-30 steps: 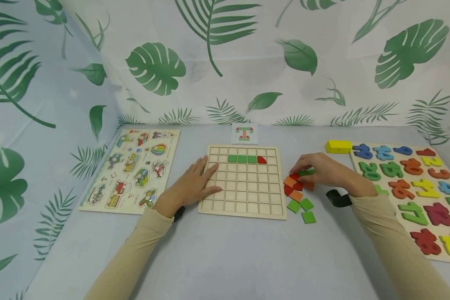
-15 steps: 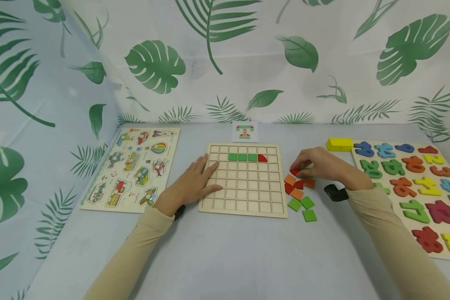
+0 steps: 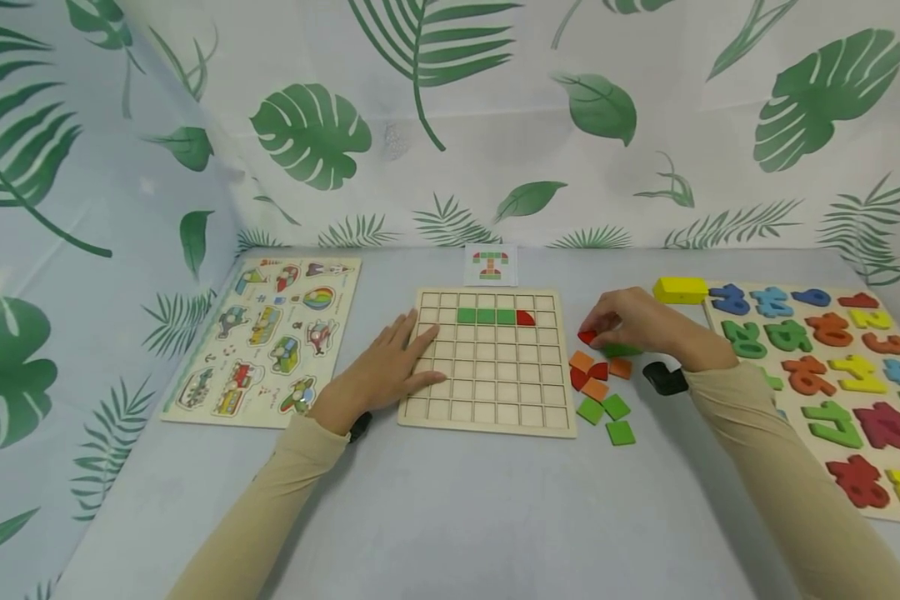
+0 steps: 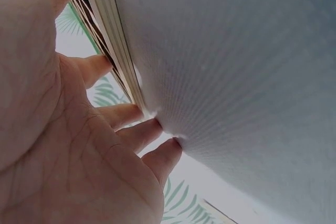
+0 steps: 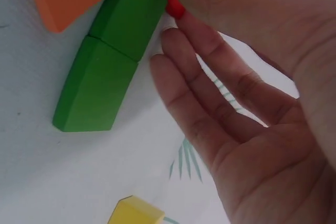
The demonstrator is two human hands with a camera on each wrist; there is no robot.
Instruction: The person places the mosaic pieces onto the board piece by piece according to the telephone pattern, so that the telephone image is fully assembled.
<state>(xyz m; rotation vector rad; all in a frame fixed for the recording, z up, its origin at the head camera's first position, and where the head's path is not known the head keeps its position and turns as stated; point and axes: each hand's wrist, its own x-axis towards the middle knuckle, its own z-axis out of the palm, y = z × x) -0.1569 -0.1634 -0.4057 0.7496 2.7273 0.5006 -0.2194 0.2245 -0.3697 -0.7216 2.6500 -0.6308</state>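
Note:
My left hand (image 3: 378, 367) rests with spread fingers on the left edge of a wooden grid board (image 3: 487, 375); in the left wrist view its fingertips (image 4: 163, 156) meet the board's side and the tabletop. Three green squares (image 3: 486, 316) and a red quarter-round piece (image 3: 525, 318) sit in a row on the grid. My right hand (image 3: 633, 321), right of the board, pinches another red piece (image 3: 587, 337) between thumb and finger. Green pieces (image 5: 105, 72) lie just under that hand. In front of it is a loose pile of orange squares (image 3: 594, 389), red pieces (image 3: 579, 378) and green squares (image 3: 621, 432).
A card (image 3: 491, 265) with a coloured T-like pattern lies behind the grid. To the left is a picture puzzle board (image 3: 270, 333); to the right, a number puzzle board (image 3: 787, 400). A yellow block (image 3: 680, 290) stands by the number board's corner.
The right hand has picked a red piece off the pile and drawn it slightly up and back, uncovering orange and red pieces. The left hand has stayed on the board.

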